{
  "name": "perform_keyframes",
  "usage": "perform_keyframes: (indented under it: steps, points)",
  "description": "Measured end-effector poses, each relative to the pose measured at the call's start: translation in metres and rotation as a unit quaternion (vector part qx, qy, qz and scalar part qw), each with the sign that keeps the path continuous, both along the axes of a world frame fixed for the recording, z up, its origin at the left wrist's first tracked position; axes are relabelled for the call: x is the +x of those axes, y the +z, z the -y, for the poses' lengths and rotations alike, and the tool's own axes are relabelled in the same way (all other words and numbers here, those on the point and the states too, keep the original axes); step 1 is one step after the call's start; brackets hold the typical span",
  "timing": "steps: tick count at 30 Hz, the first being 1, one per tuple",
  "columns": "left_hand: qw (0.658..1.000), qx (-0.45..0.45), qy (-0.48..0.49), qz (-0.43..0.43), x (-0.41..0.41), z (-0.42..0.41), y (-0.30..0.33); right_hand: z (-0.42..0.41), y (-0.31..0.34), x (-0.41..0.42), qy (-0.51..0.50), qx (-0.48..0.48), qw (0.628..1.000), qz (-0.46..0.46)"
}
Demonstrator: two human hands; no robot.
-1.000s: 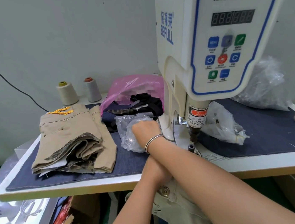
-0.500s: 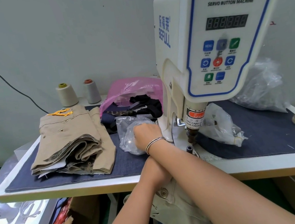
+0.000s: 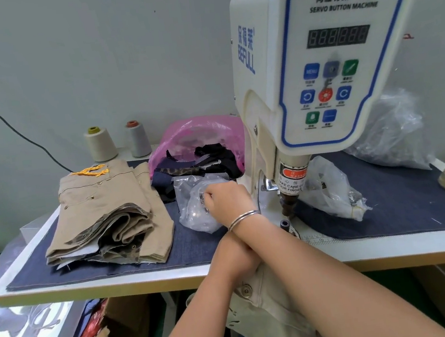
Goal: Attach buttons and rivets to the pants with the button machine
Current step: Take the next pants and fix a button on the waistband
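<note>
The right hand (image 3: 226, 200) reaches across the left forearm to the clear bag (image 3: 201, 207) at the middle of the frame, just left of the machine (image 3: 316, 72). Its fingers are curled at the bag's mouth, seemingly picking out a button or rivet; what they pinch, if anything, is hidden by the knuckles and the plastic. The bag lies close to the punch (image 3: 288, 208), probably so that parts can be fetched with one short reach.

The left hand (image 3: 237, 256) sits at the bench (image 3: 118, 284) edge, low in the middle, mostly covered by the right wrist. I cannot tell how its fingers lie. It appears to steady the pants (image 3: 264, 311), which hang off the bench front below the arms with a metal button (image 3: 246, 288) showing on the waistband. Keeping them there would let them slide straight under the punch once a part is loaded.

A stack of tan pants (image 3: 109, 218) rests folded at the left of the frame, well apart from the punch, likely sorted aside. A second clear bag (image 3: 330, 191) lies right of the punch, and two thread cones (image 3: 117, 140) stand by the wall.
</note>
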State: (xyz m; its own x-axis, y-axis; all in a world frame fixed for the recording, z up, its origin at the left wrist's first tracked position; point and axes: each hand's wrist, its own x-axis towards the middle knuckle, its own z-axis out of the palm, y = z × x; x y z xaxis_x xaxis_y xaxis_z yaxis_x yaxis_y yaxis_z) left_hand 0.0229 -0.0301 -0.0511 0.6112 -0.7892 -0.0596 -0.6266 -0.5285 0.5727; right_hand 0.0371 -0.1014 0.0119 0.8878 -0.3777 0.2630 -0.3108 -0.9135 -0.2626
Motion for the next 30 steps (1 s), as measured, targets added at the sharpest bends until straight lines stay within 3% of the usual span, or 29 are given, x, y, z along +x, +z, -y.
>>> perform_keyframes:
  steps: [4, 7, 12, 15, 18, 25, 30]
  points:
    - [0.994, -0.106, -0.015, -0.023, -0.003, -0.002, 0.001, -0.016, 0.011, -0.06, 0.015, 0.103, 0.982, 0.159]
    - [0.989, -0.146, -0.031, -0.009, -0.002, 0.0, -0.002, -0.015, 0.008, -0.115, 0.008, 0.179, 0.963, 0.202]
    - [0.976, -0.212, -0.056, 0.008, -0.004, 0.0, -0.001, 0.031, 0.002, -0.164, -0.046, 0.214, 0.968, 0.124]
    - [0.974, -0.22, -0.059, 0.01, -0.004, 0.0, -0.004, 0.058, 0.007, -0.157, -0.021, 0.217, 0.976, 0.002]
    - [0.974, -0.22, -0.059, 0.011, -0.004, 0.0, -0.003, 0.07, 0.01, -0.147, 0.018, 0.223, 0.974, -0.044]
    - [0.974, -0.218, -0.062, 0.009, -0.004, 0.0, -0.002, 0.08, 0.004, -0.138, 0.048, 0.239, 0.969, -0.037]
    - [0.973, -0.22, -0.063, 0.007, -0.004, 0.0, -0.002, 0.081, -0.001, -0.138, 0.081, 0.071, 0.994, 0.004]
